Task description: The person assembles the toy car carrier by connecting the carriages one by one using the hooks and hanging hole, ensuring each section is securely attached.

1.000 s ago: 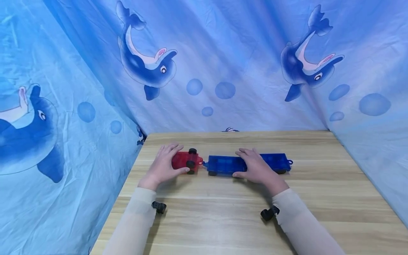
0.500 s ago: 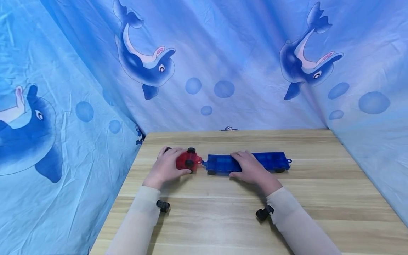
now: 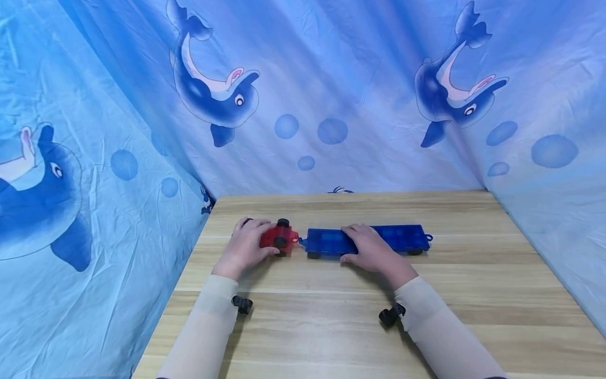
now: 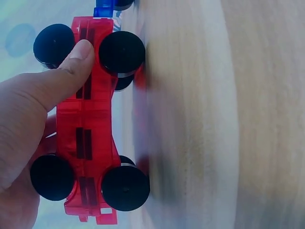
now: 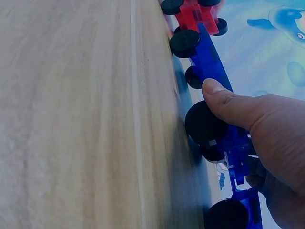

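My left hand (image 3: 243, 247) grips a see-through red toy car (image 4: 86, 114), its thumb pressed on the near side between black wheels. Those wheels line both the upper and lower edges of the car. To its right, two blue toy train cars stand in line. My right hand (image 3: 374, 247) holds the nearer blue car (image 3: 326, 242), thumb on the near side; its other fingers are largely hidden. Behind that hand sits the second blue car (image 3: 407, 238), joined to the first. The red car's end loop meets the blue coupling (image 4: 104, 10); whether they are hooked cannot be told.
All stands on a wood-grain table (image 3: 307, 326), towards its back edge. Blue cloth with dolphins (image 3: 215, 100) hangs behind and at the sides. A small black camera (image 3: 390, 316) sits at each wrist.
Early on, my left hand shifted slightly right over the red car, and my right hand slid a little left along the blue cars. Over the last half second both hands hardly moved.
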A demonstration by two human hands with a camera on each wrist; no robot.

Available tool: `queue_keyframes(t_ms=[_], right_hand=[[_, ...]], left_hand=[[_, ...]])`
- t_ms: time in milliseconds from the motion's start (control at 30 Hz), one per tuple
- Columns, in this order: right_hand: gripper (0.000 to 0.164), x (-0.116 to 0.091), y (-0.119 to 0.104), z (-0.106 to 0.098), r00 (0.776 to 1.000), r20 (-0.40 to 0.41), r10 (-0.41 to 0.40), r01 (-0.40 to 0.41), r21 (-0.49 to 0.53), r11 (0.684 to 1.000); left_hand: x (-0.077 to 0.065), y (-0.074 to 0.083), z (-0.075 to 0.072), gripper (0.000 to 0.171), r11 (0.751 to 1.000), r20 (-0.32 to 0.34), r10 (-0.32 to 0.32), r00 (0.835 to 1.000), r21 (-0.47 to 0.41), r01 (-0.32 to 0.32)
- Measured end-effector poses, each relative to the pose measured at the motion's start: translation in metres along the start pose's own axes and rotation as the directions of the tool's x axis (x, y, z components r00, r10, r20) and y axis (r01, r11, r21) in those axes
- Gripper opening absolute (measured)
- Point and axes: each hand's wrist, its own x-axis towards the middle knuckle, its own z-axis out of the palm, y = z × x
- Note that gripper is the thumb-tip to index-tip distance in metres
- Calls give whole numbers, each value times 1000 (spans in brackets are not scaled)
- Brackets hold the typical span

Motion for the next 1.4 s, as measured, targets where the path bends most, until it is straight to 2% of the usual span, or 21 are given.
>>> queue_keyframes(t_ms=[233,533,700,1133,1400], right_hand=[[90,1,0,0,1000,-5,-3,3,-12,1000],[87,4,1,1,1000,-14,0,0,32,999],[87,6,-1,-1,1000,-24,-9,10,40,999],[86,8,-4,1,999,-32,-35,37,71,997],[87,9,-4,3,999,-28,-35,37,70,997]], left_hand=[[-2,-2,0,73,999,-26,-9,1000,-33,8],[-2,-3,-3,74,997,-33,-17,999,-78,14],[0,-2,-5,74,996,-43,-1,999,-94,-3],[3,2,-6,75,996,5,-3,1000,-90,4],[1,2,-4,78,998,-4,1,1000,-59,-1]])
